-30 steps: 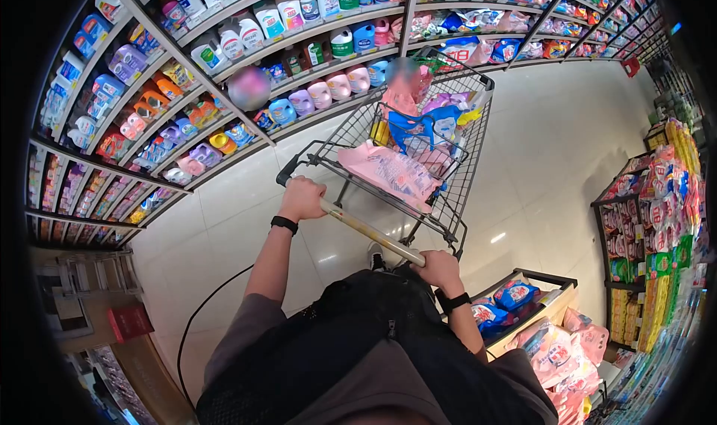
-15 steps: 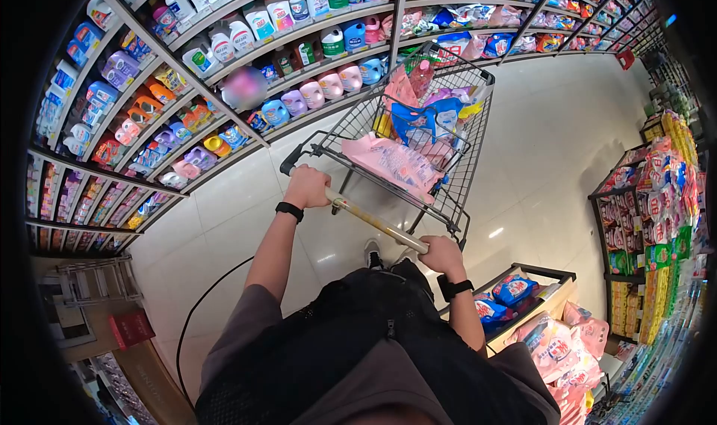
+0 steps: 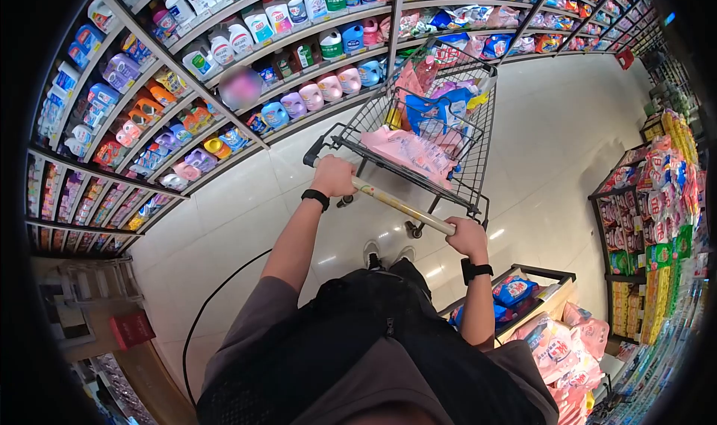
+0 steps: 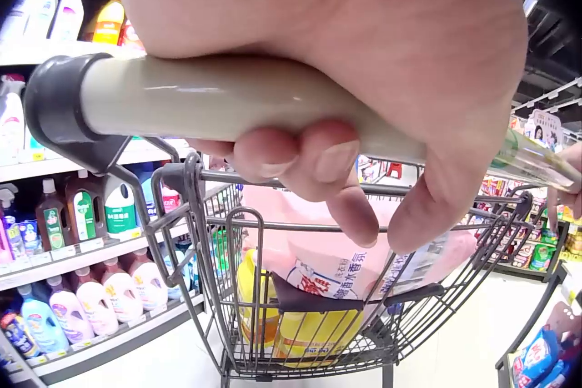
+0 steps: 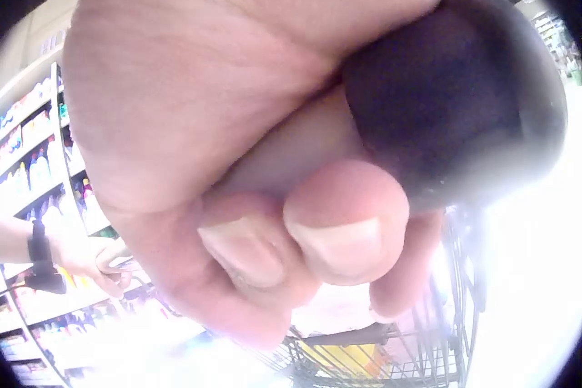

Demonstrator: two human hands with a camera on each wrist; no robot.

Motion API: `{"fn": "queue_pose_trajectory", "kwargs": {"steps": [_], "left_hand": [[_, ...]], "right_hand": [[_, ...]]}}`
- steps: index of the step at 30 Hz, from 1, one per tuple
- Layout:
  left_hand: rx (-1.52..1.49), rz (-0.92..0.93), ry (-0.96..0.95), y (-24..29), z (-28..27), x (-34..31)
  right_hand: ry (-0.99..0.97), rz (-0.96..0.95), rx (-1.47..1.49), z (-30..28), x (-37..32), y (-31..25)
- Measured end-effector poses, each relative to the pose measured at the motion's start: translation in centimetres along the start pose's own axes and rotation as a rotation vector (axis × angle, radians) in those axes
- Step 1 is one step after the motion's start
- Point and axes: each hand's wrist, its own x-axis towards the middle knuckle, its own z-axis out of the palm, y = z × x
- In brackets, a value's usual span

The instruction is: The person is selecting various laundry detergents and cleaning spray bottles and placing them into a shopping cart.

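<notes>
Both hands hold the pale handlebar of a wire shopping cart. My left hand grips it near its left end, and in the left wrist view the fingers curl under the bar. Near the other end my right hand wraps round it, beside the black end cap in the right wrist view. In the cart lie a pink bag close to the handle, a blue bag beyond it and a yellow pack low behind the wires.
Shelves of detergent bottles curve along the left and far side. At right stand a low bin with blue bags, a heap of pink bags and a stacked display. Pale tiled floor runs between. A black cable hangs at left.
Both hands and the handlebar have moved away from the body and to the right in the head view, arms reaching further. The cart's near end has shifted right; both hands keep their grip.
</notes>
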Motion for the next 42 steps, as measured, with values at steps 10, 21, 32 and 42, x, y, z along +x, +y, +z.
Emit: {"fn": "queue_pose_trajectory", "kwargs": {"steps": [10, 21, 32, 42], "left_hand": [[-0.003, -0.003, -0.055, 2.9, -0.8, 3.0], [0.044, 0.038, -0.186, 6.2, -2.5, 11.7], [0.044, 0.014, -0.330, 10.2, -7.3, 24.1], [0.111, -0.009, -0.456, 14.2, -10.8, 35.9]], "right_hand": [[0.142, 0.035, -0.067, -1.0, 0.5, 2.3], [0.199, 0.074, -0.133, -5.7, 5.6, 8.4], [0.192, 0.062, -0.141, -13.0, 13.3, 14.3], [0.222, 0.021, -0.087, -19.1, 21.7, 21.7]]}}
